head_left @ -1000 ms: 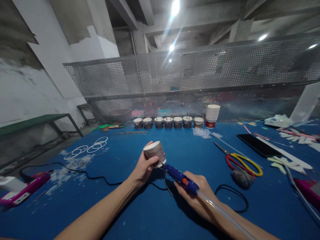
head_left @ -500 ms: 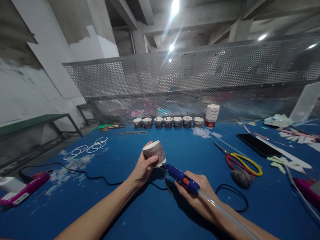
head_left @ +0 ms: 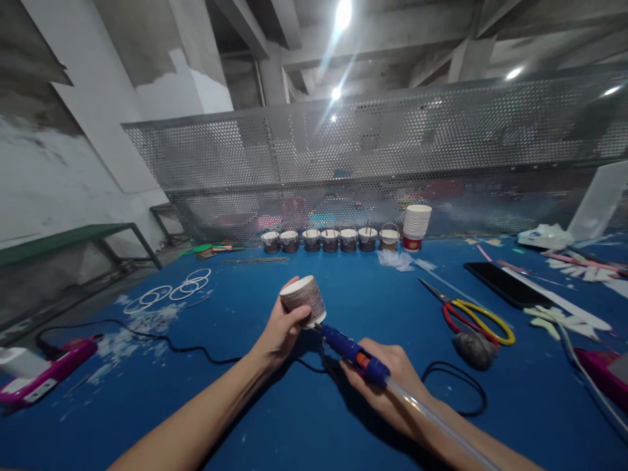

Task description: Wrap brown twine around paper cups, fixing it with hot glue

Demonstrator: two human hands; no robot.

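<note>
My left hand (head_left: 283,330) is closed round a small paper cup (head_left: 307,302) wrapped in greyish-brown cord, tilted above the blue table. In my right hand (head_left: 387,373) is a blue glue gun (head_left: 350,348) with an orange trigger, a long clear glue stick (head_left: 432,413) running out of its back end. The gun's nozzle is at the cup's lower rim, on the right side; whether it touches cannot be made out. A thin dark strand hangs below the cup near the nozzle.
Several wrapped cups (head_left: 348,241) and a stack of white cups (head_left: 417,222) line the mesh partition (head_left: 304,157). Scissors (head_left: 471,314), a ball of dark cord (head_left: 475,350) and a phone (head_left: 507,284) lie right. White rings (head_left: 189,286) and a power strip (head_left: 49,373) are left.
My right hand and the glue gun have shifted slightly left, the nozzle moving along the cup's lower rim. My left hand and the cup have stayed in place.
</note>
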